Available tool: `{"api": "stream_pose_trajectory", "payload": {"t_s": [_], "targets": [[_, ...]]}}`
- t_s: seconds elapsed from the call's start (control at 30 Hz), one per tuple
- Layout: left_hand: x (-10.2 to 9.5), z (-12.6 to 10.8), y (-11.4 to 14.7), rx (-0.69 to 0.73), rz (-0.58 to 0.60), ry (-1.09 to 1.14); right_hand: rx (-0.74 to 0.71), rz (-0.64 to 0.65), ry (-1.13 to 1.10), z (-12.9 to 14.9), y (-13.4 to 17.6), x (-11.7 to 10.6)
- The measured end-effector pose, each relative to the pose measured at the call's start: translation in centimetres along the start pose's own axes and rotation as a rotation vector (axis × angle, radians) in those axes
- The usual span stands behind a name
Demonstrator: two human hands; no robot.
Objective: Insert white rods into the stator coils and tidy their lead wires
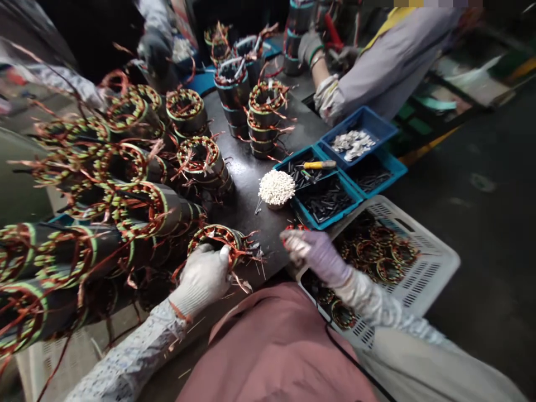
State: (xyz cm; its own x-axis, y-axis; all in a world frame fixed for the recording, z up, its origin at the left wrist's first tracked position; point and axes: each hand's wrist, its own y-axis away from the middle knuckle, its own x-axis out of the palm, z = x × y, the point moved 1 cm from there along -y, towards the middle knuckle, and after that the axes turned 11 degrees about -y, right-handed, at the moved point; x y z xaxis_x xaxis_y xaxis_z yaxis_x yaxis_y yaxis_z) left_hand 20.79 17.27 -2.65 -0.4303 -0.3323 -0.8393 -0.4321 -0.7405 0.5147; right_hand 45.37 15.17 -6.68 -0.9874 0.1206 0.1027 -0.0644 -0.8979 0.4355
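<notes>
From here I hold the left hand curled, its thumb extended; my right hand clenches, left forearm and right forearm angling inward.

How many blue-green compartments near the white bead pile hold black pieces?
3: back compartment under the yellow-handled tool; front compartment, nearest your right hand; right compartment beside the dark blue tray, which may hide more.

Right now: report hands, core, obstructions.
Left hand gripping wound core. Right hand apart, holding blurred red item. Wire ends stick out; other cores crowd left.
</notes>
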Motion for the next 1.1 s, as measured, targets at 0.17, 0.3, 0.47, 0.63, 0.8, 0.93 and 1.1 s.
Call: {"api": "stream_pose_trajectory", "payload": {"t_s": [0.17,0.3,0.47,0.63,0.8,0.93,1.1], "targets": [[0.2,0.1,0.3,0.017,-0.044,-0.007,0.119,0.01,-0.24,-2.3,3.1,7.5],[0.6,0.3,0.3,0.058,-0.098,-0.006,-0.1,-0.006,-0.006,-2.2,2.1,8.9],[0.8,0.5,0.5,0.073,-0.09,0.033,-0.48,0.167,0.478,-1.2,1.5,9.2],[1.0,0.6,0.5,0.075,-0.1,0.044,-0.627,0.191,0.676,-2.0,1.8,10.6],[0.8,0.7,0.3,0.074,-0.065,0.035,-0.643,0.295,0.624,-2.1,0.7,10.0],[0.7,0.5,0.1,0.049,-0.06,-0.043,-0.39,-0.022,0.823,-0.6,-3.4,-0.1],[0.5,0.0,-0.3,0.044,-0.082,-0.062,0.068,-0.192,1.237,-2.4,-11.4,-9.5]]}}
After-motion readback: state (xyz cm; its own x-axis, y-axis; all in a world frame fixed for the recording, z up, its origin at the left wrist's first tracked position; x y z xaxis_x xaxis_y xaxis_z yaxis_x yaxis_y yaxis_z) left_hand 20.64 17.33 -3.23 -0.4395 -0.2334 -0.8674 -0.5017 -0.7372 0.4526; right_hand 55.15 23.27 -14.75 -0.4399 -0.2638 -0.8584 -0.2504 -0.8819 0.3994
